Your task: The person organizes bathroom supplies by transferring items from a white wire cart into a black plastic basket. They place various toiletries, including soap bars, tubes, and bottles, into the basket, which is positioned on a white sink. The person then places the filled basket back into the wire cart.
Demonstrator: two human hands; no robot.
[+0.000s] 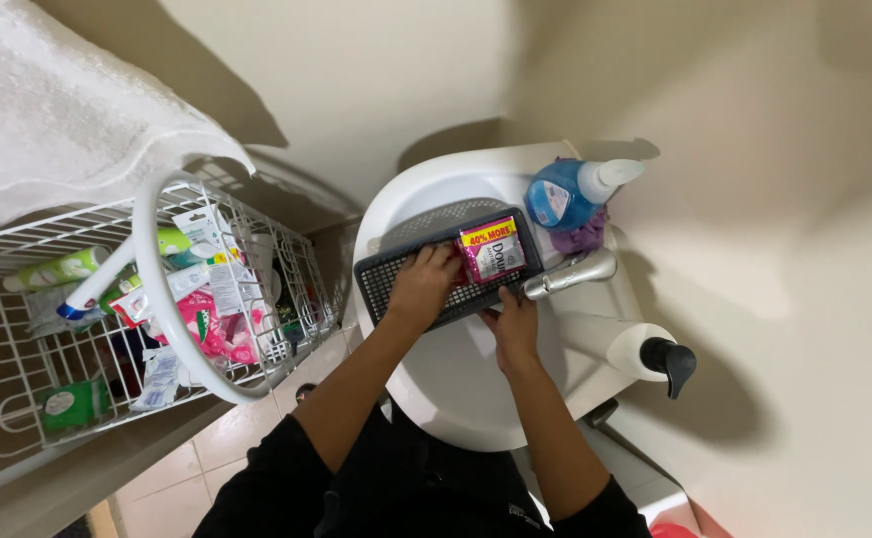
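A dark grey perforated plastic basket [396, 267] rests across the white sink [456, 389]. Inside it lies a pink and white soap packet [494, 251] with a yellow strip on top. My left hand [422, 283] is inside the basket, its fingertips touching the packet's left edge. My right hand [513, 321] grips the basket's near rim from below, beside the chrome faucet [571, 274].
A blue soap dispenser [567, 191] with a white pump stands on the sink's back edge over purple cloth. A white bottle with a black pump [655, 353] sits at the right. A white wire rack [286, 299] with tubes and packets stands on the left, under a white towel [57, 120].
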